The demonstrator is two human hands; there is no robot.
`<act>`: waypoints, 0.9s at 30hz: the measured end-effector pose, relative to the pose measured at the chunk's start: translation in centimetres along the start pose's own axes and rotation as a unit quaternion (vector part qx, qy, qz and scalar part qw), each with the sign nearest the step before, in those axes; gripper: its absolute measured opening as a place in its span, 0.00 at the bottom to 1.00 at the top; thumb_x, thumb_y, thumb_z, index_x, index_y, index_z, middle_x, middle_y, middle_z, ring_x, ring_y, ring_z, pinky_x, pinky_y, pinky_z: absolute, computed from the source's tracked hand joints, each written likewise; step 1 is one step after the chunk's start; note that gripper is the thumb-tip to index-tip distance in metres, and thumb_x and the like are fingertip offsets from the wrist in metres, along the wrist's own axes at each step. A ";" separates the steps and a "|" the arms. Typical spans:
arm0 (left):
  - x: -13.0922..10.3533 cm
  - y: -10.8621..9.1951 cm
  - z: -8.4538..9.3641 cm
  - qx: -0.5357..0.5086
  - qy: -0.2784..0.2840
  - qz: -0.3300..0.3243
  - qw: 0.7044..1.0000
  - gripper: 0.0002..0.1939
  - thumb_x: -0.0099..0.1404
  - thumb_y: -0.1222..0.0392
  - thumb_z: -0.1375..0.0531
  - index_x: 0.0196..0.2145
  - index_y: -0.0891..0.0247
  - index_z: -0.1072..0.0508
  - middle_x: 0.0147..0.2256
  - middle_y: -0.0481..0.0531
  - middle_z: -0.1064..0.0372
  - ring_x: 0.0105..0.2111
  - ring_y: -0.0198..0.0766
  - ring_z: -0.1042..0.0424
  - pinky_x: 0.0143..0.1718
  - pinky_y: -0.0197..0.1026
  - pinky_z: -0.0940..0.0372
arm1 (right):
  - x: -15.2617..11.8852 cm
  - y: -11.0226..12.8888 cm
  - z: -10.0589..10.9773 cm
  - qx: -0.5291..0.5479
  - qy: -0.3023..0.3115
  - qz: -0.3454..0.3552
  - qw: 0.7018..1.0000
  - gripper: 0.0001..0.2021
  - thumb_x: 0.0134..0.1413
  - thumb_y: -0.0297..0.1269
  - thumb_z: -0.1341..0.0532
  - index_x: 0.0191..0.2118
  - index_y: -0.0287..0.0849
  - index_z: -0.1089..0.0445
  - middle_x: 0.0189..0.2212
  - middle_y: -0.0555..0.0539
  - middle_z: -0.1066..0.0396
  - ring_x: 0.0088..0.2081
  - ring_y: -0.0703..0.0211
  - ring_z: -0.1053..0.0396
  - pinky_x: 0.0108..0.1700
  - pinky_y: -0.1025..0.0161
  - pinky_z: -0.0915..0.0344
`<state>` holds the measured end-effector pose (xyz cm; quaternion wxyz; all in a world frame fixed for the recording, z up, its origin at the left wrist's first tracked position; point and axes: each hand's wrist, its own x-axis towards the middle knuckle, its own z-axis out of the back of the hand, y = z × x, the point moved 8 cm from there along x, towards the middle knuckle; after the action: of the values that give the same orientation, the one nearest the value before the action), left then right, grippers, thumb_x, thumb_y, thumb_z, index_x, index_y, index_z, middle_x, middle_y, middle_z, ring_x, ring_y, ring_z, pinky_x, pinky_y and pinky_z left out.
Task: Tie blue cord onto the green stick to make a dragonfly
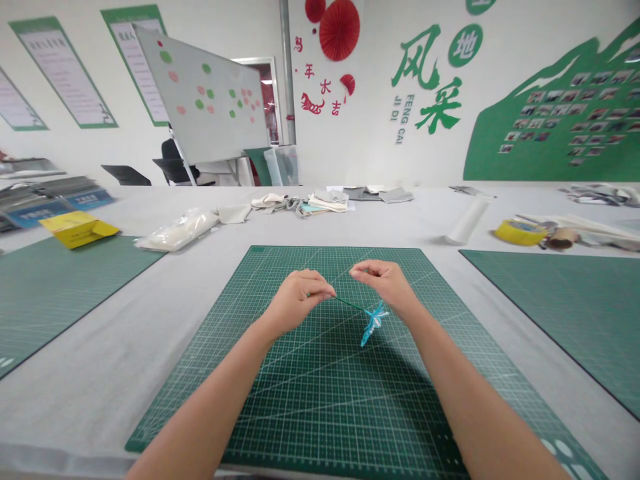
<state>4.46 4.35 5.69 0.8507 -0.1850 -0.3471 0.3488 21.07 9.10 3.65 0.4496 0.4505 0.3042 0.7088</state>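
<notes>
Over the green cutting mat (310,400), my left hand (303,297) pinches the end of a thin dark green stem (349,304). A blue and white artificial flower (374,322) sits at the stem's other end, tilted down to the right, below my right hand. My right hand (383,280) is closed with thumb and fingertips together, slightly above and right of my left hand. Whatever its fingertips hold, if anything, is too small to make out.
Beside my mat lie another cutting mat (560,307) on the right and a third mat (60,287) on the left. A yellow folded card (80,230), a plastic-wrapped bundle (177,230), fabric scraps (327,201) and a yellow tape roll (521,232) lie farther back.
</notes>
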 end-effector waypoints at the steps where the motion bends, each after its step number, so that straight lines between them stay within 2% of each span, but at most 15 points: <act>1: 0.0 0.1 0.0 -0.039 -0.002 0.009 0.999 0.08 0.64 0.63 0.44 0.33 0.59 0.23 0.33 0.50 0.27 0.37 0.36 0.30 0.42 0.41 0.38 | 0.1 -0.5 -0.3 0.019 0.006 -0.012 1.000 0.12 0.48 0.46 0.37 0.30 0.41 0.25 0.18 0.54 0.38 0.20 0.67 0.48 0.24 0.66 0.50; 5: 0.0 0.4 0.1 -0.109 -0.033 0.047 0.992 0.07 0.62 0.63 0.42 0.32 0.61 0.23 0.32 0.50 0.29 0.34 0.34 0.31 0.38 0.38 0.36 | 0.0 -2.0 -2.0 0.065 0.030 -0.056 0.996 0.14 0.46 0.46 0.37 0.29 0.39 0.26 0.17 0.54 0.39 0.20 0.67 0.47 0.24 0.66 0.50; 8: -0.2 1.0 0.5 -0.096 -0.070 0.083 0.989 0.06 0.61 0.61 0.41 0.32 0.61 0.23 0.29 0.49 0.31 0.31 0.34 0.33 0.34 0.38 0.37 | -0.2 -2.0 -3.6 0.065 0.050 -0.045 0.996 0.12 0.45 0.44 0.37 0.28 0.39 0.26 0.22 0.51 0.33 0.24 0.64 0.40 0.26 0.65 0.45; 11: -0.3 1.9 1.1 -0.079 -0.113 0.115 0.984 0.06 0.60 0.60 0.40 0.32 0.61 0.23 0.27 0.49 0.32 0.28 0.33 0.35 0.31 0.38 0.39 | -0.7 -1.6 -4.9 0.021 0.061 -0.031 0.997 0.10 0.47 0.42 0.38 0.27 0.41 0.26 0.21 0.52 0.34 0.23 0.64 0.40 0.26 0.66 0.44; 15: -0.8 3.5 2.0 -0.059 -0.177 0.151 0.971 0.06 0.60 0.61 0.41 0.33 0.61 0.23 0.28 0.48 0.30 0.29 0.33 0.33 0.32 0.37 0.38 | -1.6 0.2 -6.3 -0.077 0.106 0.005 0.991 0.09 0.51 0.37 0.42 0.27 0.42 0.26 0.18 0.54 0.35 0.21 0.66 0.42 0.25 0.68 0.47; 20: -1.3 4.8 2.7 -0.016 -0.217 0.190 0.957 0.06 0.60 0.61 0.41 0.32 0.61 0.23 0.30 0.49 0.28 0.30 0.34 0.31 0.34 0.38 0.37 | -2.7 3.4 -6.9 -0.172 0.121 0.078 0.975 0.09 0.55 0.32 0.43 0.28 0.44 0.27 0.22 0.54 0.30 0.25 0.66 0.36 0.29 0.68 0.45; 23: -1.5 4.6 2.8 0.022 -0.220 0.191 0.956 0.07 0.61 0.62 0.42 0.33 0.61 0.23 0.30 0.48 0.28 0.31 0.34 0.31 0.34 0.38 0.37 | -3.3 4.9 -7.1 -0.200 0.119 0.121 0.965 0.10 0.57 0.31 0.44 0.27 0.44 0.28 0.24 0.53 0.29 0.27 0.65 0.34 0.31 0.68 0.44; 27: -1.5 3.5 2.6 0.121 -0.204 0.166 0.957 0.08 0.63 0.62 0.44 0.34 0.59 0.23 0.31 0.48 0.30 0.32 0.35 0.31 0.34 0.38 0.38 | -3.8 6.0 -6.9 -0.214 0.098 0.169 0.957 0.11 0.59 0.31 0.46 0.30 0.44 0.28 0.27 0.52 0.27 0.29 0.64 0.31 0.33 0.68 0.41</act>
<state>0.19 5.89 4.85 0.7080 -0.0605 -0.4327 0.5548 13.27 2.99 4.47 0.3768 0.3173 0.1075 0.8636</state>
